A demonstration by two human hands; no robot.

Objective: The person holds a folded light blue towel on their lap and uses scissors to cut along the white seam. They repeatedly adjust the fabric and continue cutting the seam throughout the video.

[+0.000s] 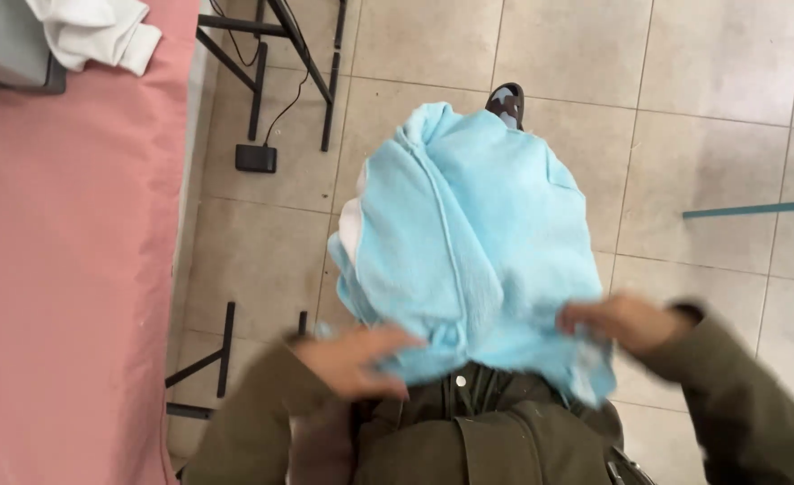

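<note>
Covering the left third of the view, a pink cloth-topped table [65, 269] lies flat and smooth, beside a floor of pale square tiles [702, 108] with dark grout lines. Hanging in front of the person's olive-green jacket [496, 440] is a light blue fleece garment [464, 242], soft and fuzzy, bunched into a rounded bundle with a raised seam running down its middle and a sliver of white lining at its left edge. It is held in the air over the tiles, right of the table. The left hand [352, 359], blurred, touches the garment's lower left hem with fingers spread fairly open; whether it grips cannot be told. The right hand [617, 321] pinches the lower right hem, fingers curled onto the fabric. On the table's far corner lies a crumpled white garment [96, 31]. A small black box [256, 158] sits on the tiles.
</note>
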